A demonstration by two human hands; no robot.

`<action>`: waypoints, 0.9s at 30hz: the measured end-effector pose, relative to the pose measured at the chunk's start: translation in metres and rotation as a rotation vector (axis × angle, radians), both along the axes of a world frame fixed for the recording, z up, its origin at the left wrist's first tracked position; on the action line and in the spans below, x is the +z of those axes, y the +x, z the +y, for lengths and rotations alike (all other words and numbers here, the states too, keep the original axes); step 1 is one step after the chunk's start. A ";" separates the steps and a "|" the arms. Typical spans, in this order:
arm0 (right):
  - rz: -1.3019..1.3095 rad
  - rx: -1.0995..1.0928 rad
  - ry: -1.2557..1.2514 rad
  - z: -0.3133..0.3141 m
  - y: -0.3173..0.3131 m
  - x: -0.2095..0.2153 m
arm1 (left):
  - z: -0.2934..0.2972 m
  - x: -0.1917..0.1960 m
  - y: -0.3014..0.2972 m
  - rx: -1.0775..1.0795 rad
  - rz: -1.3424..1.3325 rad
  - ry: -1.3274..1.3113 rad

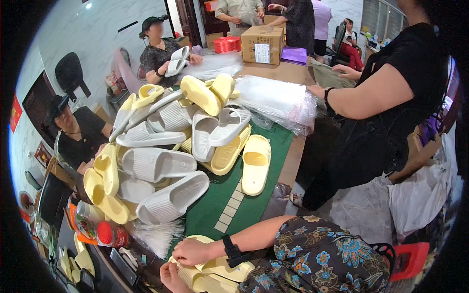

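At the near table edge, a pair of yellow slide slippers (pixel 212 278) lies beneath my hands. My right hand (pixel 193 251), with a black strap on its wrist, is closed above the slippers' near-left end. Close beside it, my left hand (pixel 172 278) has its fingers pinched together; the frame's lower edge cuts off part of it. Whatever is between the fingers of either hand is too small to make out. Just beyond them is a bundle of thin white plastic ties (pixel 159 237). A heap of grey slippers (pixel 159 163) and yellow slippers (pixel 256 166) covers the table's middle.
Clear plastic bags (pixel 273 97) and a cardboard box (pixel 262 45) are farther back. A red-lidded jar (pixel 112 234) stands at left. One person (pixel 391 88) stands at right; others sit at left, one holding grey slippers (pixel 177 62). A red stool (pixel 410 261) is at lower right.
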State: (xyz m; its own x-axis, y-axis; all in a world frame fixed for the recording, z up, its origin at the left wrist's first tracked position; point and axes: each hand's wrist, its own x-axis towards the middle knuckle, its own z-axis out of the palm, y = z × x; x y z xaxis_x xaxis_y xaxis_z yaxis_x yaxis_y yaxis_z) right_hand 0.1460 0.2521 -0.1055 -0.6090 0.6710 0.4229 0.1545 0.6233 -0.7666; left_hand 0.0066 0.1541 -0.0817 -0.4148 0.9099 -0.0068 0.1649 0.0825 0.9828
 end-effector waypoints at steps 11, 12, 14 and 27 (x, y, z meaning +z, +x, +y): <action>-0.042 0.025 -0.053 -0.007 -0.011 -0.008 | -0.012 -0.001 -0.009 0.060 -0.011 -0.010; -0.035 0.022 -0.083 -0.008 -0.015 -0.006 | -0.008 -0.002 -0.007 0.092 -0.042 0.046; -0.056 0.043 -0.086 0.001 -0.001 -0.003 | 0.002 -0.001 -0.004 0.053 0.042 0.007; -0.090 0.065 -0.023 0.003 0.003 0.014 | 0.007 -0.020 -0.014 0.040 -0.200 0.013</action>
